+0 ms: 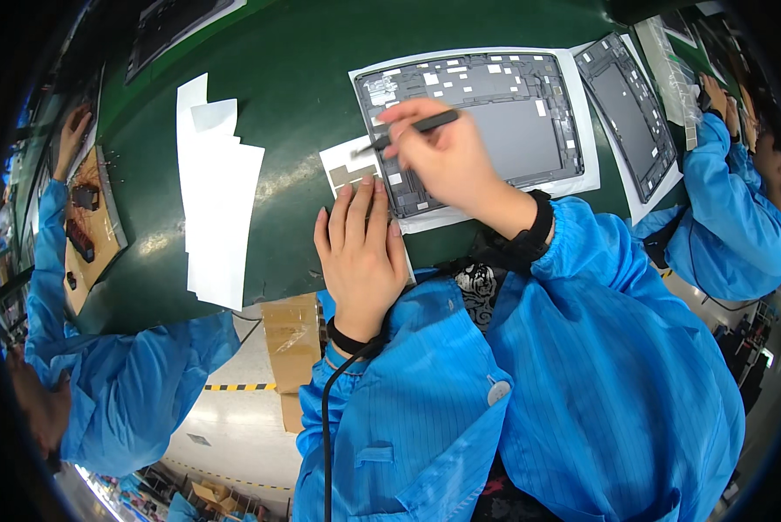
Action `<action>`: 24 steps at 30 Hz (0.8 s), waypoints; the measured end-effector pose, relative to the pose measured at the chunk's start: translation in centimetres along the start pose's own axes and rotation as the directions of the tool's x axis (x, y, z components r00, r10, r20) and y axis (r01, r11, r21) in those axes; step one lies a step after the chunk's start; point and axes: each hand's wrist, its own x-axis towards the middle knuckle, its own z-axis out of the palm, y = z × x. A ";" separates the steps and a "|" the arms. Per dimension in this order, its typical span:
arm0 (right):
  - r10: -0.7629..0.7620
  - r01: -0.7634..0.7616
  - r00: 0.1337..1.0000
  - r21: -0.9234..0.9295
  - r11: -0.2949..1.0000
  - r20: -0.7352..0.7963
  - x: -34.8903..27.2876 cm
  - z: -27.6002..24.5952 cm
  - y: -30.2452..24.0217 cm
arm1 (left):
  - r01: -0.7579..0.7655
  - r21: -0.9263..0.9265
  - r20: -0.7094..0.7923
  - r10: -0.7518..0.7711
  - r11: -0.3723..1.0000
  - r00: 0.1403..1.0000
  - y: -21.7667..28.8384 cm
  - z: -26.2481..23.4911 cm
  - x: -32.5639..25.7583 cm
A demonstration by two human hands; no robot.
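Observation:
My right hand (442, 157) pinches a slim black pen-like tool (434, 122), angled down to the left. Its tip is blurred and reaches over a white backing sheet (334, 161) with grey adhesive patches (342, 177). On the lower part of that sheet my left hand (355, 244) lies flat, fingers stretched out and holding nothing. Partly behind my right hand is a dark grey tablet-like housing (512, 139), which bears many small white pieces and rests on a white sheet. A black band with a cable circles my left wrist, and another black band my right.
Long white paper strips (221, 209) lie to the left on the green table (294, 96). A second grey housing (634, 122) sits on paper at the right. Co-workers in blue sit on both sides, the left one near a brown board (103, 222). A cardboard box (288, 348) stands below the table edge.

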 end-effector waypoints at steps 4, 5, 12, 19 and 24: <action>0.034 -0.030 0.997 0.058 0.998 -0.071 1.5 -2.7 -0.6 | 0.039 -0.133 0.070 -0.030 0.990 0.997 -0.5 -2.3 1.2; 0.074 -0.071 0.994 0.037 0.997 -0.083 1.9 -3.0 -0.4 | 0.052 -0.257 0.143 -0.015 0.965 0.990 -1.0 -3.2 1.7; 0.032 -0.034 0.999 0.056 0.998 0.024 2.4 -3.6 0.8 | 0.059 -0.278 0.240 0.010 0.959 0.971 -1.6 -5.2 6.2; 0.065 -0.066 0.998 0.052 0.997 0.010 2.5 -3.7 0.6 | -0.039 -0.056 0.112 0.045 0.998 0.993 -1.2 -3.0 7.8; 0.075 -0.075 0.997 0.033 0.997 -0.001 2.5 -3.6 0.6 | -0.034 0.013 0.085 0.032 0.999 0.996 -0.8 -2.5 8.1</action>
